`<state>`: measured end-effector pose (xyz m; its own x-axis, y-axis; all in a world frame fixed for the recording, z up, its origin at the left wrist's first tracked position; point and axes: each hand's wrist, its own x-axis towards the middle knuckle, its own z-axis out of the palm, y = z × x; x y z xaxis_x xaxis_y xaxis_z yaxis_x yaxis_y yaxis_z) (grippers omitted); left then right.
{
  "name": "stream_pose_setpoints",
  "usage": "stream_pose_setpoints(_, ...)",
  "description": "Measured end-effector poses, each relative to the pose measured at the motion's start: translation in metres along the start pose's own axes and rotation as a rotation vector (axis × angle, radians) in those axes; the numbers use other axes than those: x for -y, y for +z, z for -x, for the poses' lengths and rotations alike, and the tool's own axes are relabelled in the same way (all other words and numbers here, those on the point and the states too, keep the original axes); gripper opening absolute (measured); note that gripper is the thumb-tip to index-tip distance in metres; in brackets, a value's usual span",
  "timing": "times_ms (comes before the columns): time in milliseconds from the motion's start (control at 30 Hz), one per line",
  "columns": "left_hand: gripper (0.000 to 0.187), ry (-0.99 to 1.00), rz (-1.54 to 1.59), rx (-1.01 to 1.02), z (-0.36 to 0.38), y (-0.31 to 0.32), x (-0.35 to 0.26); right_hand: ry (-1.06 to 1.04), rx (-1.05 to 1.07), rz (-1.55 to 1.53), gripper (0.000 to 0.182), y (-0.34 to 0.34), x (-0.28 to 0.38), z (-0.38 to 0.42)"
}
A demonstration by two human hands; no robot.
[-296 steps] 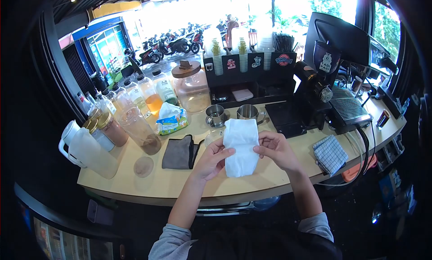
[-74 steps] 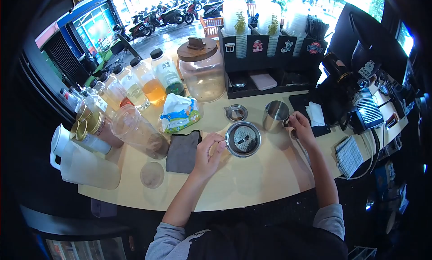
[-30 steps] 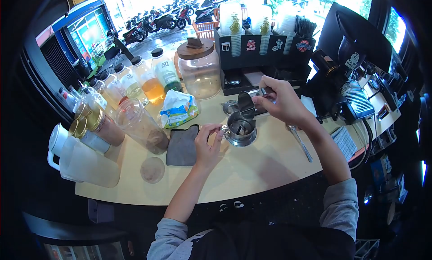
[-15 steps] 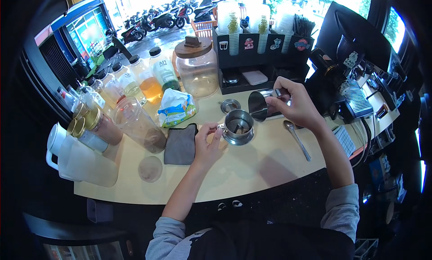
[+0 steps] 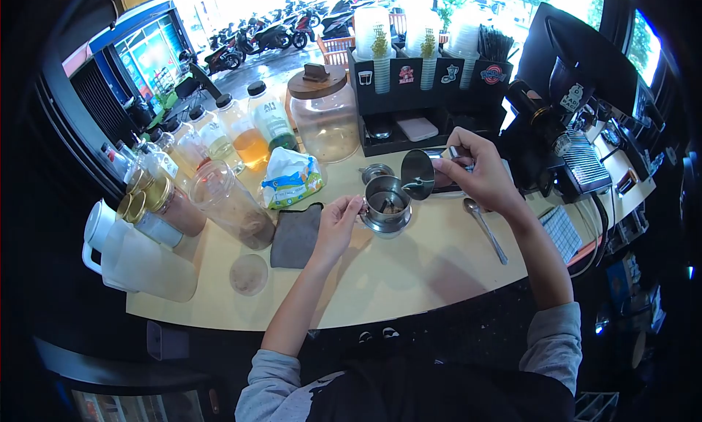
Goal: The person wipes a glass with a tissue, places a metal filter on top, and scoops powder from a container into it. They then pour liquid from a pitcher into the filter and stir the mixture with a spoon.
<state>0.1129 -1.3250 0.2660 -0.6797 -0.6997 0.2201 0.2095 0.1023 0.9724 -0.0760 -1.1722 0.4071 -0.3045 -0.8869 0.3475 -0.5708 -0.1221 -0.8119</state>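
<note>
**Steel jug tipped over the filter cup, centre frame**

I see my left hand (image 5: 338, 221) pinching the small handle of the metal filter cup (image 5: 385, 203), which stands on the pale surface (image 5: 409, 276) just above the centre of the frame. My right hand (image 5: 479, 175) is closed around the steel jug (image 5: 420, 175), tilted with its mouth toward the cup's rim. A spoon (image 5: 485, 228) lies to the right; a grey cloth (image 5: 295, 236) lies left of the cup.
</note>
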Motion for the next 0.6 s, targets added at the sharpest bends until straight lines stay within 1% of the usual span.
stream_pose_setpoints(67, 0.028, 0.031, -0.001, -0.021, -0.001, -0.002, 0.001, 0.011, -0.006, -0.028, 0.024, 0.003, 0.005, -0.003)
stream_pose_setpoints(200, 0.028, 0.077, -0.059, -0.051, 0.003, 0.0, 0.0, -0.046, -0.029, 0.088, 0.026, 0.009, 0.01, -0.007)
stream_pose_setpoints(267, 0.026, 0.197, -0.25, -0.137, 0.008, 0.004, -0.005, -0.07, -0.04, 0.12, 0.026, 0.012, 0.01, -0.009)
stream_pose_setpoints(300, 0.026, 0.196, -0.25, -0.137, 0.01, 0.006, -0.008, -0.107, -0.033, 0.131, 0.026, 0.013, 0.01, -0.01)
stream_pose_setpoints(367, 0.022, 0.351, -0.394, -0.194, 0.014, 0.01, -0.015, -0.142, -0.027, 0.142, 0.026, 0.015, 0.008, -0.011)
stream_pose_setpoints(433, 0.021, 0.362, -0.402, -0.216, 0.017, 0.014, -0.017, -0.126, 0.015, 0.12, 0.031, 0.017, 0.004, -0.012)
stream_pose_setpoints(567, 0.018, 0.371, -0.417, -0.277, 0.018, 0.016, -0.014, -0.131, 0.027, 0.099, 0.03, 0.018, 0.018, -0.009)
stream_pose_setpoints(600, 0.018, 0.37, -0.416, -0.276, 0.019, 0.016, -0.014, -0.138, 0.034, 0.14, 0.03, 0.017, 0.022, -0.008)
